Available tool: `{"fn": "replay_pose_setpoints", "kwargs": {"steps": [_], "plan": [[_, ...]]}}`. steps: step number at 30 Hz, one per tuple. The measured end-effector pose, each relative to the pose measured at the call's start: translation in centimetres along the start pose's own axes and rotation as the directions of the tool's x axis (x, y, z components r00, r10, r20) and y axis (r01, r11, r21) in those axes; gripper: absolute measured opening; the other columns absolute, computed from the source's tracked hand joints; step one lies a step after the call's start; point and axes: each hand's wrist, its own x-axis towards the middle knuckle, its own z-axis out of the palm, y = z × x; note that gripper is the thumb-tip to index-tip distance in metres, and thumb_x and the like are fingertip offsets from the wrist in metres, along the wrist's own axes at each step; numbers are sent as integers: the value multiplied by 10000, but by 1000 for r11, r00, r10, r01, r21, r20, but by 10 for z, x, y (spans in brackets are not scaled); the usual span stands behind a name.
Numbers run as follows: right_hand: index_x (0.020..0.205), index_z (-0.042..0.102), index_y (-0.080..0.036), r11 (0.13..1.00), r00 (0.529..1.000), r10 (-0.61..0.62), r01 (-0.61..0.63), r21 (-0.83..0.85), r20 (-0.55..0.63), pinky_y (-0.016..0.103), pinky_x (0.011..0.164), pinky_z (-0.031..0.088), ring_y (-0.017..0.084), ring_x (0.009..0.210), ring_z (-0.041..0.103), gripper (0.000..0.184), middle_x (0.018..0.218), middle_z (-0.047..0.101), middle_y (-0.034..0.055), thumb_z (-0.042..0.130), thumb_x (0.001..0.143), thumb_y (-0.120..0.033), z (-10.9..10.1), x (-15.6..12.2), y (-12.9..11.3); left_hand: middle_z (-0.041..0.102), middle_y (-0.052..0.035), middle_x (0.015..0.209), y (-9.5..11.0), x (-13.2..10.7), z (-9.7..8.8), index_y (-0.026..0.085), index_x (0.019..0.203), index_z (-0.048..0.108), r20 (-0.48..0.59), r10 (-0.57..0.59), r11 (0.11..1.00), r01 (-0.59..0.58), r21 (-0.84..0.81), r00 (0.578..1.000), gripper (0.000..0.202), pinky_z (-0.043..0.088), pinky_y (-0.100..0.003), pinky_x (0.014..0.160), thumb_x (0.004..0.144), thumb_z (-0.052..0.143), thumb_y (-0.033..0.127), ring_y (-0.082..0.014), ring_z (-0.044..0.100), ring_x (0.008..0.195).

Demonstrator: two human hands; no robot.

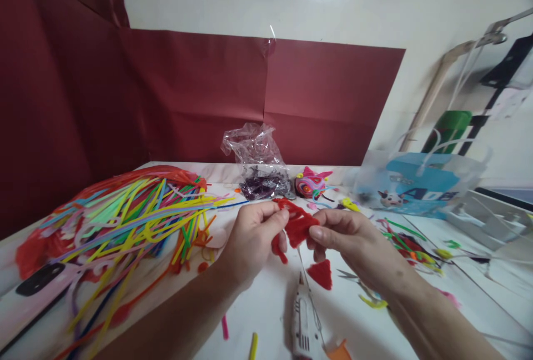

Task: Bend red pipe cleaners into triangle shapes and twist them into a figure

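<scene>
Between my two hands is a fuzzy red piece that looks bent from pipe cleaners (300, 228). My left hand (259, 232) pinches its left side between thumb and fingers, and a red end hangs down below those fingers. My right hand (343, 232) is closed on the right edge. Just under the hands, a fuzzy red triangle (321, 274) lies on the white table. A white glue gun (306, 321) rests below it, nozzle pointing away from me. Partly hidden by my right forearm are scissors (348, 276), with their blades showing.
A heap of colourful pipe cleaners (141, 215) covers the left side, near a pink phone (37, 293). Behind my hands are a clear plastic bag (258, 151) and a colourful pipe-cleaner figure (312, 183). A blue and clear carrier bag (420, 182) stands right, beside loose pipe-cleaner bits (410, 243).
</scene>
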Motion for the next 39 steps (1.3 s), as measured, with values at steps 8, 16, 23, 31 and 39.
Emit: {"fn": "replay_pose_setpoints", "kwargs": {"steps": [8, 16, 23, 31, 39], "plan": [[664, 567, -161, 998, 985, -47, 52, 25, -163, 224, 491, 395, 102, 512, 488, 266, 563, 555, -14, 673, 689, -403, 9, 0, -4, 448, 28, 489, -6, -3, 6, 144, 565, 509, 58, 102, 983, -110, 144, 993, 242, 326, -202, 463, 776, 484, 259, -79, 405, 483], [598, 585, -144, 999, 991, 18, -12, 47, -131, 219, 491, 381, 88, 491, 481, 255, 527, 565, -16, 693, 674, -363, 8, 1, -5, 488, 33, 512, -7, -4, 10, 136, 680, 569, 15, 55, 997, -56, 61, 998, 146, 350, -192, 474, 744, 524, 259, -78, 437, 491], [641, 610, -152, 999, 991, 13, -8, 41, -131, 230, 482, 387, 100, 490, 493, 207, 543, 584, -8, 696, 677, -337, 5, -1, -1, 481, 39, 457, -5, -3, 10, 131, 672, 573, -28, -29, 998, 28, -59, 999, 62, 341, -195, 468, 677, 521, 164, -66, 422, 432], [641, 616, -159, 999, 992, 23, -17, 50, -127, 237, 506, 405, 105, 502, 508, 194, 552, 591, -10, 707, 659, -330, 7, 0, -5, 516, 40, 497, -4, -4, 10, 127, 727, 582, -57, 31, 999, -33, -34, 998, 65, 358, -183, 460, 671, 556, 147, -65, 453, 449], [586, 604, -150, 999, 992, 52, -53, -5, -115, 229, 512, 369, 94, 499, 483, 245, 538, 596, -15, 663, 714, -350, 4, -2, -1, 504, 48, 483, -4, -3, 6, 145, 770, 615, -58, 71, 995, -66, 76, 996, 99, 373, -184, 446, 704, 555, 187, -74, 451, 450]]}}
